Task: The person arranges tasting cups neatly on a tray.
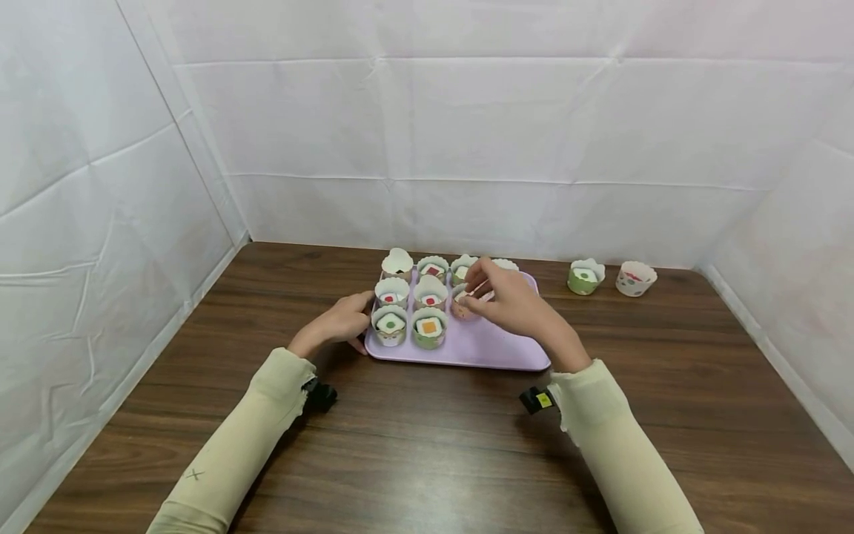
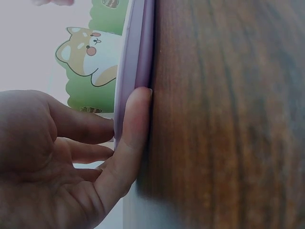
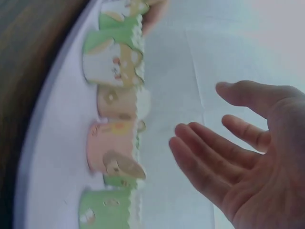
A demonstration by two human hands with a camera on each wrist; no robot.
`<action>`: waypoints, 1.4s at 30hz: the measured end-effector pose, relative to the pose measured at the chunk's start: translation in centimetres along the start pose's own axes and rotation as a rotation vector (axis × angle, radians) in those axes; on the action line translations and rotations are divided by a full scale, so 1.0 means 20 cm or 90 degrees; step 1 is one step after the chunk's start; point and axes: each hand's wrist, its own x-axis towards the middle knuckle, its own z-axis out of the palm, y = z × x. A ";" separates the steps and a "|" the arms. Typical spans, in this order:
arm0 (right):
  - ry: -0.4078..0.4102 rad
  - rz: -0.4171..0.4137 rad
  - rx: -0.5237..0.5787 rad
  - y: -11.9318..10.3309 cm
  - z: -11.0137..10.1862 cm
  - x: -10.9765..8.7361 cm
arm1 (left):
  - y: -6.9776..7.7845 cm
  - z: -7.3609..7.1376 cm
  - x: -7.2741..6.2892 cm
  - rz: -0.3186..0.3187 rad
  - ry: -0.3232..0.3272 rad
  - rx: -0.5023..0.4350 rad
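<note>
A lilac tray holds several paper baking cups in rows, and those whose insides show contain white pieces, some with coloured marks. At its left edge, my left hand pinches the rim; thumb and fingers lie on either side in the left wrist view. A green cup with a dog drawing stands just beside those fingers. My right hand hovers over the tray near a pink cup, partly hiding it. In the right wrist view its fingers are spread and apart from the cups.
Two more cups, one green and one whitish, stand on the wooden table right of the tray, near the back edge. White cloth hangs behind the table and along both sides.
</note>
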 end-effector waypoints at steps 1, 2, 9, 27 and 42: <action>0.012 0.001 -0.003 0.01 -0.02 -0.01 | 0.00 0.00 0.00 0.000 0.000 0.000; 0.024 0.002 -0.007 0.02 -0.03 -0.01 | 0.00 0.00 0.00 0.000 0.000 0.000; 0.093 0.020 -0.038 0.15 -0.12 -0.07 | 0.01 0.01 0.00 -0.001 -0.005 0.000; 0.175 0.166 -0.072 0.60 -0.38 -0.29 | -0.01 0.00 -0.01 -0.006 -0.004 0.001; 0.294 0.289 -0.077 0.88 -0.48 -0.47 | 0.00 0.00 -0.02 -0.001 -0.005 0.002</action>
